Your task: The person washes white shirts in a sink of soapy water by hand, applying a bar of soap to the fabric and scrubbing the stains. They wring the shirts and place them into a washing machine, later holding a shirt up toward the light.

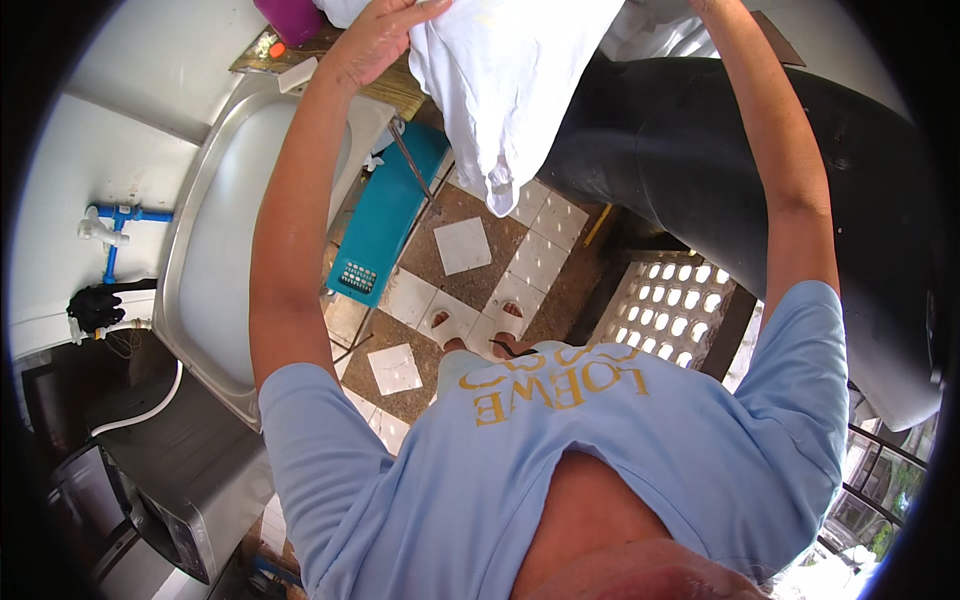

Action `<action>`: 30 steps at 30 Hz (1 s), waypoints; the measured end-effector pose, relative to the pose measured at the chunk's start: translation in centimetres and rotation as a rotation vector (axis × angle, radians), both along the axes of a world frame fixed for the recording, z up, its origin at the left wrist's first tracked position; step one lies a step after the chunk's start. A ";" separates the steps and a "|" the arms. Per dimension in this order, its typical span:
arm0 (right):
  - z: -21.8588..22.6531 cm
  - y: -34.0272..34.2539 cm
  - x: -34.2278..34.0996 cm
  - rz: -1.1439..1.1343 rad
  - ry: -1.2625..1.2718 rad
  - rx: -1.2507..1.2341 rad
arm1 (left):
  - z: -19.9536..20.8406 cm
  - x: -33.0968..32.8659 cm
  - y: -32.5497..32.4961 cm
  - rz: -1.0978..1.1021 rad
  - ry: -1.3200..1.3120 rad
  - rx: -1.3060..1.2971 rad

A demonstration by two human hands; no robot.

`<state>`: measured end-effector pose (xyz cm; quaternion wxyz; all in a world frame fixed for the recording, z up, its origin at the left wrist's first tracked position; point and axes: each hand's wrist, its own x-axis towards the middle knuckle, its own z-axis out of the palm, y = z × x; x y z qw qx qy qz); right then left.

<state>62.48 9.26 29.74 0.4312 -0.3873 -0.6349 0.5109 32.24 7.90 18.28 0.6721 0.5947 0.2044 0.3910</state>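
A white cloth garment (505,85) hangs at the top middle, its lower end narrowing to a small loop above the floor. My left hand (385,38) is at the garment's upper left edge, thumb and fingers closed on the fabric; the fingertips are partly cut off by the frame. My right forearm (775,130) reaches up to the top edge, where the hand passes out of the picture. What that hand holds is hidden. More pale fabric (665,30) lies between the garment and my right wrist.
Left stands a metal basin (185,270), with blue pipes and a tap (110,228) beside it. A large black rounded tank (690,140) fills the right. Below are a teal plastic piece (385,225), a perforated block (665,310) and a tiled floor (462,245). A purple container (290,18) stands upper left.
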 end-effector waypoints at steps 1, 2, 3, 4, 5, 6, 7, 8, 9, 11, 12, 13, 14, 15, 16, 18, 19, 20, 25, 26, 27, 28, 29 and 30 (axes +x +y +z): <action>-0.1 0.3 0.2 0.034 0.052 -0.044 | 0.3 0.1 -0.1 0.042 0.043 0.024; -0.5 0.6 0.1 0.047 0.063 -0.025 | 0.1 -0.1 -0.7 0.087 0.087 0.036; -0.8 1.1 -0.1 0.059 0.074 -0.005 | 0.2 0.0 -0.9 0.131 0.128 0.049; -1.3 1.2 -0.6 0.075 0.088 0.003 | 0.1 -0.6 -1.0 0.098 0.165 0.035; -1.5 1.2 -0.8 0.071 0.091 0.004 | 0.0 -0.7 -1.0 0.098 0.188 0.034; -1.7 1.1 -0.9 0.066 0.094 0.004 | -0.1 -0.8 -1.1 0.097 0.211 0.032; -2.2 1.1 -1.2 0.064 0.097 -0.002 | -0.2 -1.0 -1.5 0.099 0.234 0.025; -2.6 1.1 -1.6 0.097 0.116 0.015 | -0.5 -1.1 -2.0 0.120 0.223 0.001; -2.9 1.1 -1.9 0.106 0.122 0.017 | -0.4 -1.4 -2.2 0.129 0.228 -0.028; -3.6 1.3 -2.8 0.127 0.134 0.022 | -0.3 -2.1 -2.6 0.152 0.238 -0.085; -4.5 2.6 -1.9 0.163 0.177 0.031 | -0.1 -1.9 -2.7 0.150 0.230 -0.104; -5.6 4.2 -0.5 0.232 0.191 0.042 | -0.1 -1.4 -2.7 0.144 0.218 -0.124; -6.6 5.7 0.9 0.301 0.203 0.053 | -0.1 -0.9 -2.7 0.139 0.205 -0.144; -7.1 6.5 1.4 0.379 0.219 0.061 | -0.2 -0.8 -2.7 0.125 0.197 -0.155; -7.3 6.3 0.5 0.315 0.232 0.057 | -0.3 -1.4 -2.8 0.126 0.198 -0.171; -7.4 4.6 -2.0 0.190 0.256 0.045 | -0.3 -2.4 -3.3 0.142 0.185 -0.198; -7.0 3.7 -2.6 0.164 0.267 0.024 | -0.3 -2.4 -3.5 0.146 0.166 -0.207; -6.9 3.0 -3.0 0.139 0.277 0.002 | -0.3 -2.4 -3.7 0.150 0.147 -0.218; -8.6 4.5 -1.4 0.141 0.321 -0.032 | 0.2 -1.2 -4.3 0.125 0.214 -0.131; -9.0 5.0 -1.1 0.152 0.325 -0.026 | 0.4 -1.0 -4.5 0.125 0.260 -0.082; -9.4 5.3 -0.8 0.166 0.328 -0.019 | 0.6 -0.8 -4.6 0.145 0.284 -0.054; -9.6 5.4 -1.3 0.192 0.283 0.048 | 1.1 -1.1 -5.2 0.181 0.316 -0.033; -9.4 5.0 -1.7 0.217 0.233 0.115 | 1.7 -1.1 -5.8 0.216 0.342 -0.013; -9.3 4.6 -2.3 0.246 0.183 0.183 | 2.4 -1.2 -6.4 0.251 0.298 -0.026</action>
